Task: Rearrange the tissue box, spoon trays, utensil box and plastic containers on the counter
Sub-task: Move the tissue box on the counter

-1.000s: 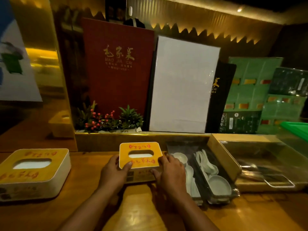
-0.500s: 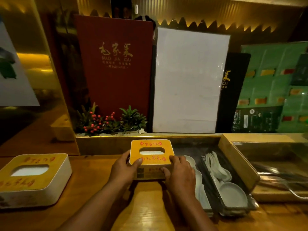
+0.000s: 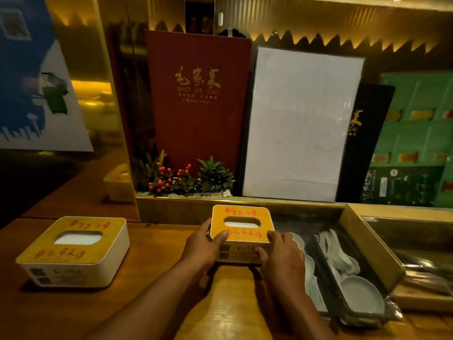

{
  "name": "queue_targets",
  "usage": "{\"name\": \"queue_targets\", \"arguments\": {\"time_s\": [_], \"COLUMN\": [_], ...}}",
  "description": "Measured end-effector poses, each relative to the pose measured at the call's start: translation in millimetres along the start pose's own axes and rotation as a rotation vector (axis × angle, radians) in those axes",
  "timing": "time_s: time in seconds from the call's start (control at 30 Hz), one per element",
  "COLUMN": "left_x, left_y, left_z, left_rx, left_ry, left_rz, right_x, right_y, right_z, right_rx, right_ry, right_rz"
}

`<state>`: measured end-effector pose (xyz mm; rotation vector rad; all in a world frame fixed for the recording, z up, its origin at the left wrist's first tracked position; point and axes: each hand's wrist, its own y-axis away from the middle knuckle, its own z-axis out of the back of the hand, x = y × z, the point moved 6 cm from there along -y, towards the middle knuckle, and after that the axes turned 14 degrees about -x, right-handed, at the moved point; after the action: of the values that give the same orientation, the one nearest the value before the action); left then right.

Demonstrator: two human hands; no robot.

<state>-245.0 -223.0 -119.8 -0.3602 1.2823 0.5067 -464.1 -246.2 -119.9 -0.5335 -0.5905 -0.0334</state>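
Tissue box (image 3: 241, 223) now nearer back ledge than second ago. Left hand (image 3: 203, 245), right hand (image 3: 282, 251) clamp its sides; right hand beside spoon tray (image 3: 343, 268). Placement likely nearly finished.

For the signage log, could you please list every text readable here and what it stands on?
"MAO JIA CAI", under gold characters: red menu cover.
"CAI", partly hidden: black menu.
Red characters, not readable: held tissue box and the tissue box on the left.
Small print on the green packets: too blurred.
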Motion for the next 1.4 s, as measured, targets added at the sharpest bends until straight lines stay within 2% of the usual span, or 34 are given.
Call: {"name": "queue_targets", "arguments": {"time_s": [0.13,0.23,0.37,0.53,0.6,0.7,0.8,0.9,1.07,1.23,1.4], "left_x": [-2.7,-8.6,-17.4,-17.9,-11.4,8.6,37.3,63.1,81.3,76.9,63.0], "left_y": [3.1,6.5,2.3,-16.5,-25.7,-40.7,-58.0,-66.7,-68.9,-67.4,-74.0], "left_z": [15.4,45.1,111.2,215.0,256.7,311.5,344.2,347.2,314.0,257.6,202.9], "left_rx": [-0.005,0.004,-0.002,-0.113,-0.172,-0.233,-0.209,-0.139,-0.12,0.02,0.043], "left_ry": [-0.056,-0.028,-0.072,-0.229,-0.304,-0.358,-0.426,-0.38,-0.246,-0.058,-0.09], "left_rz": [-0.045,-0.116,-0.26,-0.435,-0.487,-0.508,-0.451,-0.386,-0.316,-0.225,-0.213], "right_x": [4.9,19.7,96.6,222.5,264.9,303.5,308.4,302.0,276.9,234.4,204.4], "right_y": [2.9,7.2,28.0,99.1,128.0,153.4,157.2,154.1,140.0,110.5,89.0], "right_z": [3.1,10.7,14.0,-41.9,-68.3,-93.1,-99.9,-97.1,-84.8,-67.6,-49.3], "right_rx": [0.038,-0.002,-0.06,0.244,0.299,0.27,0.205,0.196,0.185,0.075,-0.076], "right_ry": [0.037,0.046,-0.062,-0.184,-0.18,-0.124,-0.067,-0.028,0.077,0.172,0.227], "right_rz": [0.032,0.078,0.22,0.361,0.419,0.425,0.364,0.352,0.339,0.308,0.274]}}
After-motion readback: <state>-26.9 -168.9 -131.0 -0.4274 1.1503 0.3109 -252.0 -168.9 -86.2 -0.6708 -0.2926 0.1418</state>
